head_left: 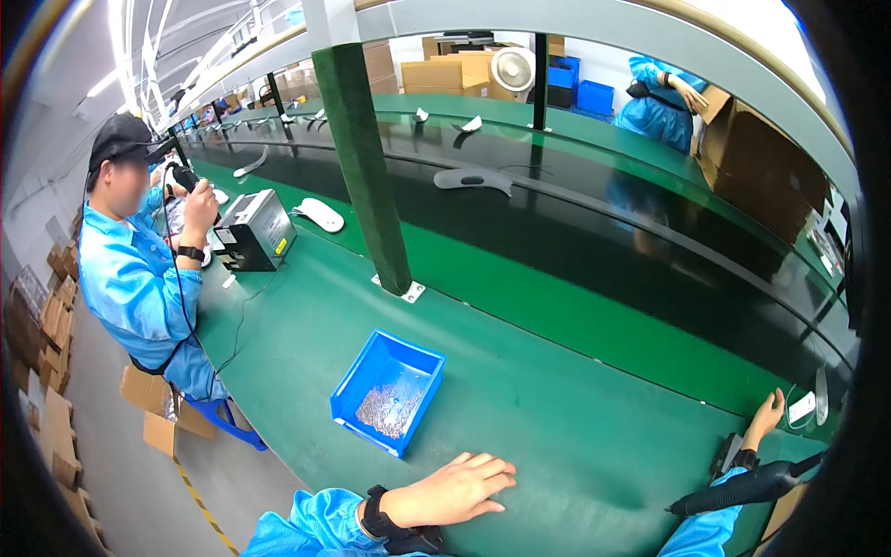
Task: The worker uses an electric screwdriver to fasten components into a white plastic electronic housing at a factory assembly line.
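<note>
My left hand point(457, 490) rests on the green tabletop with its fingers stretched out, holding nothing. Just beyond it sits a blue plastic bin point(434, 364) with many small metal screws point(388, 410) in it. My right hand point(767, 418) reaches far out to the right, fingers extended, beside a small white part point(802, 407) with a thin cable. No contact between them can be made out. A black electric screwdriver point(742, 490) hangs in front of my right forearm and hides part of it. Near my right wrist is a small dark block point(727, 455).
A green post point(364, 167) rises from the table point(520, 371). Behind it runs a dark conveyor belt point(575, 218) carrying a grey curved part point(471, 180). At left a co-worker point(139, 269) sits by a black and silver box point(255, 232); another person point(654, 102) handles cardboard.
</note>
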Demonstrator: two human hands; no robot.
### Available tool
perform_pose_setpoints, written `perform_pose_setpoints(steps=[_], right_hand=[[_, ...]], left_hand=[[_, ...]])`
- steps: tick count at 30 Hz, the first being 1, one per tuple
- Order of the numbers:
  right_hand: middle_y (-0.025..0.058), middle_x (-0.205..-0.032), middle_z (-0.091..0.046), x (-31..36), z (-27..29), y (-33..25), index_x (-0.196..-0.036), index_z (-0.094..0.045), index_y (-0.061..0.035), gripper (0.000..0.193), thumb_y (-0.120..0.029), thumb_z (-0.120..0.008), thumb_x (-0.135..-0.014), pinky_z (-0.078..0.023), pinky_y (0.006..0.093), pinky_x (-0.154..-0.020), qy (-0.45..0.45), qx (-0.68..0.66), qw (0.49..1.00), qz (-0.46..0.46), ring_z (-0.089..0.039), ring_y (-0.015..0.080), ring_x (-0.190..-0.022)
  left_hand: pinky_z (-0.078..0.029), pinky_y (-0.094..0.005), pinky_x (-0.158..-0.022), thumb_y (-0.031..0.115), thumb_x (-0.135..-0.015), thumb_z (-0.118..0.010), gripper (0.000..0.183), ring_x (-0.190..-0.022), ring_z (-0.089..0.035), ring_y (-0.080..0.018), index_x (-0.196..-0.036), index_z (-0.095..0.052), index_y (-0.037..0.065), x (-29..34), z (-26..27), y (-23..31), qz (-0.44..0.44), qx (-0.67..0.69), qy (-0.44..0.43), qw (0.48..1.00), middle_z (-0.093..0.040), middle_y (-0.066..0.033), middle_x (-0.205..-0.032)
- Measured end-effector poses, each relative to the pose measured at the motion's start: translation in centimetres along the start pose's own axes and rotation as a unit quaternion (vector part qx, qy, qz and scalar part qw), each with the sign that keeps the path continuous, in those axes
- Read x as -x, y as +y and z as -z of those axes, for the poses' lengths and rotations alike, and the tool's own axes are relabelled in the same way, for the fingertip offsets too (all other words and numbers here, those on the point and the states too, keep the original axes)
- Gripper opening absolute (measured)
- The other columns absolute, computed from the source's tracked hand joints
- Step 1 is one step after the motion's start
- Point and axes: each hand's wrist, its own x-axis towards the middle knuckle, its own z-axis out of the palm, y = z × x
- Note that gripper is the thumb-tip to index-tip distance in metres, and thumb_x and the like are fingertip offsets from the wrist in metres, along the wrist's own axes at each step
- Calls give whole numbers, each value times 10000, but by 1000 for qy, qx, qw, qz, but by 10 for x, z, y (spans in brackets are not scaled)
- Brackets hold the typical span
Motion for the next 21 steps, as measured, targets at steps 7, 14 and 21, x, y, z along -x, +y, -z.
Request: perform_pose_setpoints(steps=[7,14,21], right_hand=[[116,-1174,-550,-10,-58,-88,-1154,-528,7,327,-110,-541,-849,-342,322,-974,-138,-220,958,119,-490,224,-1114],[159,-1205,-495,160,-91,-368,-1075,-561,-53,333,-138,-623,-759,-318,365,-994,-371,-245,848,287,-436,264,-1171],[112,-887,-643,230,-61,-402,-996,-569,8,168,-80,-583,-854,-488,222,-621,-779,-371,498,86,-598,107,-680]], left_hand=[[-372,-356,-844,210,-804,-622,347,-1047,-464,-233,-1080,-532,22,4,-2,-7,-14,13,35,999,-484,-80,-1141],[-362,-346,-801,211,-822,-611,301,-993,-469,-215,-1054,-529,38,-6,2,-6,13,43,25,999,-484,-50,-1084],[-363,-344,-806,207,-831,-600,292,-1003,-471,-213,-1052,-527,30,-9,2,-7,5,63,20,998,-488,-54,-1091]])
